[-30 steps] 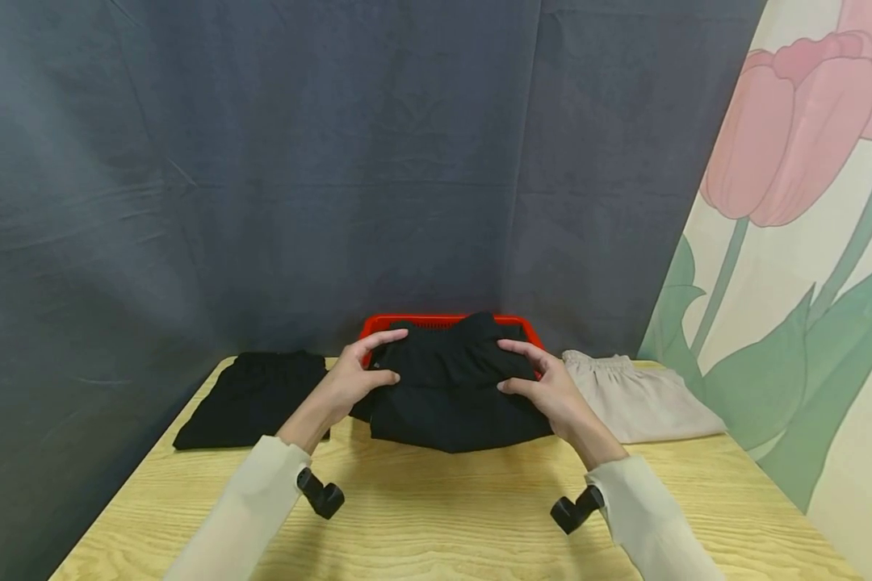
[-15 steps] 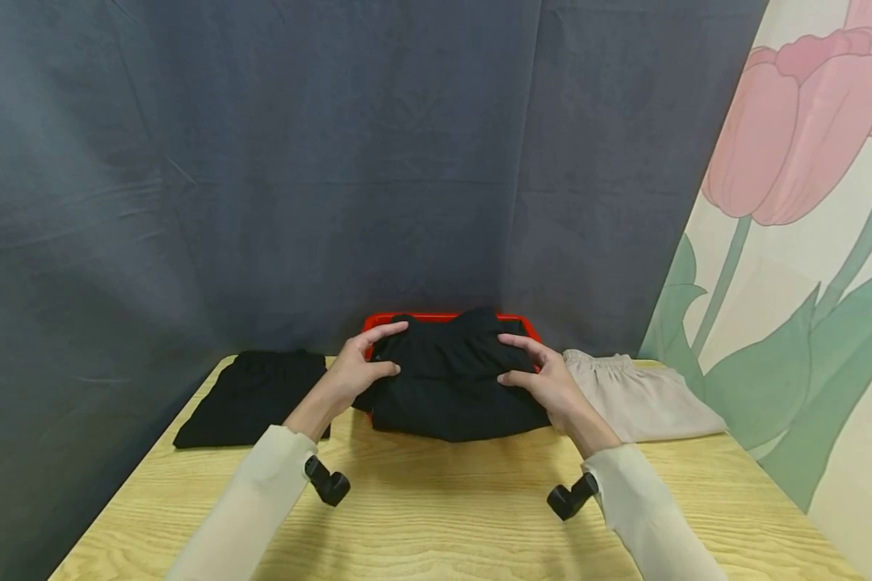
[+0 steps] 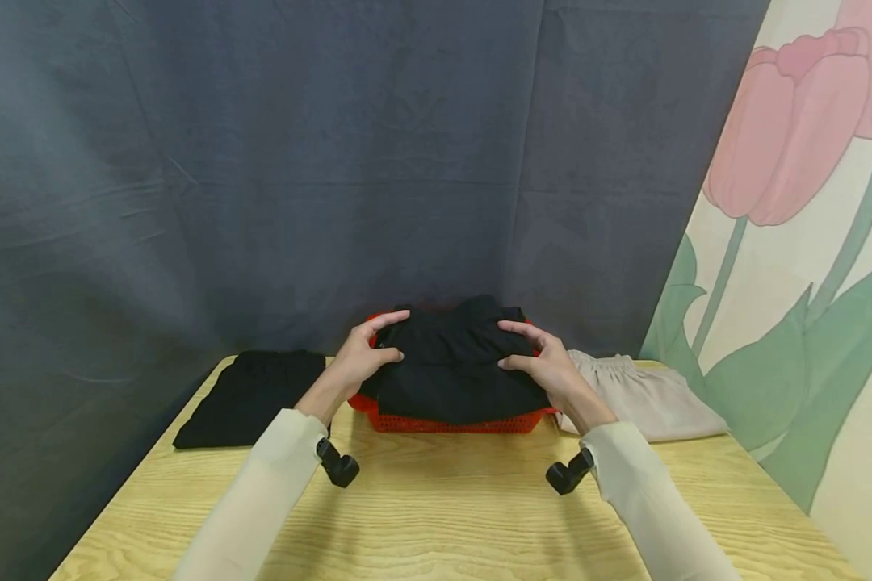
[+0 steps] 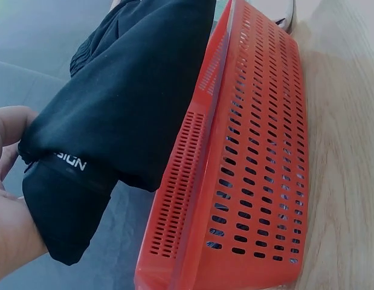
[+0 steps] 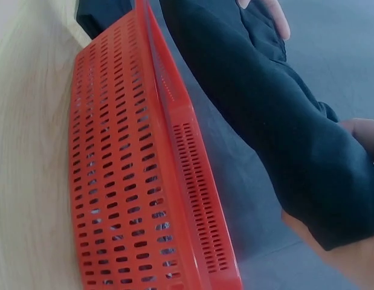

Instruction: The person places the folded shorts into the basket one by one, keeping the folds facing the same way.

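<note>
A folded black garment (image 3: 454, 375) with a gathered edge and white lettering hangs over the red plastic basket (image 3: 454, 425). My left hand (image 3: 358, 357) grips the garment's left side, thumb on top. At the right side my right hand (image 3: 554, 373) grips it the same way. In the left wrist view the black cloth (image 4: 123, 90) is held above the rim of the perforated basket (image 4: 259, 151), apart from its front wall. The right wrist view has the cloth (image 5: 265, 109) likewise raised over the basket. What lies inside the basket is hidden from the head view.
A folded black garment (image 3: 254, 399) lies on the wooden table (image 3: 436, 516) to the left. To the right lies a beige garment (image 3: 635, 395) with a gathered waistband. A dark grey curtain (image 3: 320, 161) hangs behind the basket.
Both hands have lifted the black garment slightly and moved it away from me, up in the head view. The basket's front wall now shows below it.
</note>
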`<state>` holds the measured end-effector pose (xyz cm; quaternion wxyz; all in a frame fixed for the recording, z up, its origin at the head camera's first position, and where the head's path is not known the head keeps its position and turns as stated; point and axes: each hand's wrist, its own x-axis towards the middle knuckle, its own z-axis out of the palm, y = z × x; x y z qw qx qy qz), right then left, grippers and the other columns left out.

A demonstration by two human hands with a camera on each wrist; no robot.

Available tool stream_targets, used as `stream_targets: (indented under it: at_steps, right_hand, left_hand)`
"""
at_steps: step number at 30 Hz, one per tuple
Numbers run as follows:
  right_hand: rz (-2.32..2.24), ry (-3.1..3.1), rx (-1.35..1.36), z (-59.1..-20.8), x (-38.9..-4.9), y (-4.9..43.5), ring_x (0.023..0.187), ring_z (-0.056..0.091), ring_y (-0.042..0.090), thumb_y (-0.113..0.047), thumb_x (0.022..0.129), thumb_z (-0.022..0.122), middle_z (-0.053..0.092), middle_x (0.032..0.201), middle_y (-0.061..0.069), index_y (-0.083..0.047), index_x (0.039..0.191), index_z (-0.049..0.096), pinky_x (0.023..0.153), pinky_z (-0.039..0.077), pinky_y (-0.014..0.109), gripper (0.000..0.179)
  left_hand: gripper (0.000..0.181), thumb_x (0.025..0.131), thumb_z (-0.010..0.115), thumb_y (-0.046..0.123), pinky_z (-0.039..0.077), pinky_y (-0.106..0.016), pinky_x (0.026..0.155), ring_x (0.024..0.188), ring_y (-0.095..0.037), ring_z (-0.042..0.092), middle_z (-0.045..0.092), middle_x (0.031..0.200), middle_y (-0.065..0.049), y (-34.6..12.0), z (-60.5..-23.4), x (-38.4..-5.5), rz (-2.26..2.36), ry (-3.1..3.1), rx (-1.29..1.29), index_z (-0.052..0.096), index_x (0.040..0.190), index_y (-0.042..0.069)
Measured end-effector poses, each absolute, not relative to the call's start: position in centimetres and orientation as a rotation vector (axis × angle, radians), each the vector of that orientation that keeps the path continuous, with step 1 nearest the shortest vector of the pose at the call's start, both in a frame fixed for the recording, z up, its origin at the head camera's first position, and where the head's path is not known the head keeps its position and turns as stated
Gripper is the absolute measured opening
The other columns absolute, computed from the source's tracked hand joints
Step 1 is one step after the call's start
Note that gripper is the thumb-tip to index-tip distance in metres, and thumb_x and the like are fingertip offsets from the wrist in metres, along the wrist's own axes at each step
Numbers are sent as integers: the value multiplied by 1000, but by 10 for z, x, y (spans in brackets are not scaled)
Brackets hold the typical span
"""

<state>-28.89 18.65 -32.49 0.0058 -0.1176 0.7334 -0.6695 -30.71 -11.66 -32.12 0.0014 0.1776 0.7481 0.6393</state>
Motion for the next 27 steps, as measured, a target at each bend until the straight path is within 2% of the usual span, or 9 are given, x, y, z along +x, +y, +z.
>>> stream_targets:
  at_steps: [6,15,27]
  right_hand:
    - [-2095,2308,-341,-325,-298,186,95,63,23,5,82,70,48,129,13,-14,141,52,76,55,35,64]
    - [-2149,2275,-305,-327,-309,181,91,64,22,7,81,68,49,127,12,-13,139,54,75,56,35,62]
    - [-2153,2301,-297,-330,-326,179,104,59,25,7,81,69,50,133,14,-11,138,55,80,54,33,61]
  left_hand:
    - [64,82,64,-9,23,-51,110,142,-26,15,27,154,-2,-114,-324,-318,2014,2346,490,57,138,24]
    - [64,81,64,-10,31,-46,108,133,-25,34,37,149,-2,-113,-326,-328,2043,2396,455,59,136,22]
    - [63,83,63,-10,26,-49,110,138,-25,26,34,151,-4,-112,-330,-339,2024,2436,382,58,137,23]
